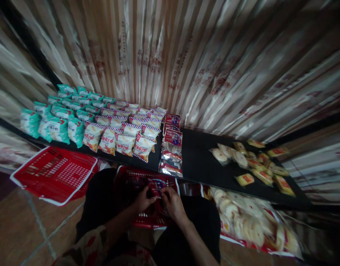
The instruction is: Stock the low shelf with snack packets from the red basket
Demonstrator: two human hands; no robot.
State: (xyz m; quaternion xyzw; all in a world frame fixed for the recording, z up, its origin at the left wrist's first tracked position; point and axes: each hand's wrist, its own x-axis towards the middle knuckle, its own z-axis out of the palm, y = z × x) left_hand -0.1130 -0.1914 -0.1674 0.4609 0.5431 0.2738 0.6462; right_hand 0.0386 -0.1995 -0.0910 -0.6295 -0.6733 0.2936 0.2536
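Both my hands are down in a red plastic basket (125, 177) on my lap. My left hand (143, 201) and my right hand (171, 201) are closed on a dark red snack packet (156, 185), gripping it from either side. On the black shelf (197, 159) right above the basket lies a column of matching dark red packets (172, 138).
Teal packets (59, 122) and white, red-striped packets (122, 138) fill the shelf's left part. Loose rice crackers and yellow packets (255, 162) lie to the right. An upturned red basket (55, 173) lies at the left. A large bag of crackers (250, 221) rests at my right. A striped curtain hangs behind.
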